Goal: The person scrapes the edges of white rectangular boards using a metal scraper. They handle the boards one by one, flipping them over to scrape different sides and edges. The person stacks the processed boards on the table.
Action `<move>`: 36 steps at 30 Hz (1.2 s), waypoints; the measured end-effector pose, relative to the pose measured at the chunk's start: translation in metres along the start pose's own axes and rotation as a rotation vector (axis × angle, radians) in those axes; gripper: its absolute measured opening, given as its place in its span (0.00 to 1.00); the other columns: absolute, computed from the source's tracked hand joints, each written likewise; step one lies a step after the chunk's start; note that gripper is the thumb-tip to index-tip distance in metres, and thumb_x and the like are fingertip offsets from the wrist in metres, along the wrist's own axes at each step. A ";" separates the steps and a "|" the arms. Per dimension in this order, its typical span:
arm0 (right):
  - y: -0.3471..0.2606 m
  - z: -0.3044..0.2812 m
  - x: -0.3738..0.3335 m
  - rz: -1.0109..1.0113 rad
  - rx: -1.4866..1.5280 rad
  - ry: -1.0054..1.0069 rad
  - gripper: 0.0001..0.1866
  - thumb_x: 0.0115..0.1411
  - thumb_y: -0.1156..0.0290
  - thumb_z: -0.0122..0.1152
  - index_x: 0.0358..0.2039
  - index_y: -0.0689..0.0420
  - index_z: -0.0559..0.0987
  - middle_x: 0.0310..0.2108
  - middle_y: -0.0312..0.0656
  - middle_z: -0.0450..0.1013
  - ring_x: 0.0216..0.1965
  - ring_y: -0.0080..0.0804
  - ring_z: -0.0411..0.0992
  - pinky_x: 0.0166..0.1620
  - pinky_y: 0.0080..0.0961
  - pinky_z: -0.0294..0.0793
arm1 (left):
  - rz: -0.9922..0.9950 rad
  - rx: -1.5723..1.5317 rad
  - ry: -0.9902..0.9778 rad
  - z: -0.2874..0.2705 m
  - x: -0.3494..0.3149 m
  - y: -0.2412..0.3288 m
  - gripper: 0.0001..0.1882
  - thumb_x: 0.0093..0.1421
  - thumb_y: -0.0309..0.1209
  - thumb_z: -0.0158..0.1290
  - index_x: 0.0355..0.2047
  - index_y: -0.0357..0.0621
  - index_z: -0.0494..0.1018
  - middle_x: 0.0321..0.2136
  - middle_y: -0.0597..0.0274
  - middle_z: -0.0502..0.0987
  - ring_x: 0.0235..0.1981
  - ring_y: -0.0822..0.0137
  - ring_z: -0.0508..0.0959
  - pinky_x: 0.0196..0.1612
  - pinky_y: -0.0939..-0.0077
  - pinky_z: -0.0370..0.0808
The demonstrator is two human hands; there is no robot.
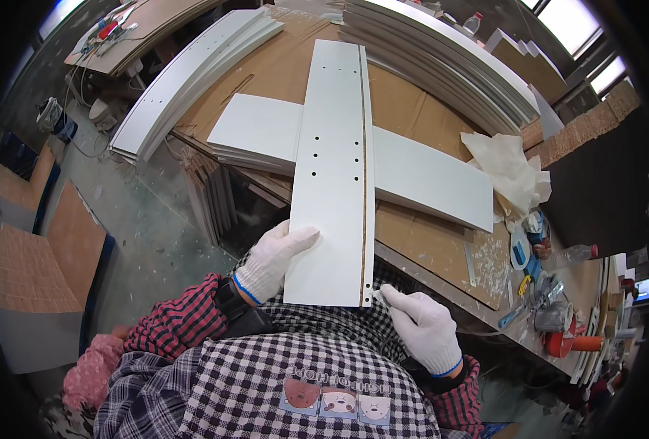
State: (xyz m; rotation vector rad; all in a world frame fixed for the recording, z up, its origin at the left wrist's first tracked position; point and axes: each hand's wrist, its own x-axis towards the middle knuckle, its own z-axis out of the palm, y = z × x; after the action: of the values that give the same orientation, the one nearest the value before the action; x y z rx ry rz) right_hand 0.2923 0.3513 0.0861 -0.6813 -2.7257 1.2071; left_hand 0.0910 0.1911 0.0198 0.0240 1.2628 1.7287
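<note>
A long white board (331,219) with a groove along its right side and several small dark holes lies lengthwise before me. Its near end juts toward my body. My left hand (269,256), in a white knitted glove, grips the board's left edge near that end, thumb on top and fingers underneath. Beside the near right corner is my gloved right hand (424,333), its fingers drawn together by two small holes in the edge. Whatever those fingertips hold is too small to make out. Crosswise beneath the board lies a stack of white boards (434,175).
Cardboard (419,110) covers the workbench. More white panels are stacked at the far left (193,73) and far right (441,44). Crumpled paper (503,168), a blue-handled brush (513,316), a plastic bottle (576,253) and an orange-red container (562,344) sit along the right side.
</note>
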 end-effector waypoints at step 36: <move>-0.015 -0.009 0.001 -0.125 -0.435 -0.092 0.14 0.58 0.69 0.60 0.45 0.42 0.79 0.25 0.41 0.75 0.28 0.38 0.77 0.29 0.29 0.76 | 0.031 -0.046 -0.020 0.001 -0.002 0.001 0.22 0.63 0.34 0.51 0.53 0.33 0.65 0.44 0.56 0.75 0.43 0.67 0.77 0.47 0.72 0.76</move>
State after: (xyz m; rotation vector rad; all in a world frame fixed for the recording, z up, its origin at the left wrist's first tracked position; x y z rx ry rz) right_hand 0.2882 0.3491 0.1026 -0.4868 -3.0861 0.6366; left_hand 0.0923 0.1907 0.0217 0.0336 1.2139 1.7794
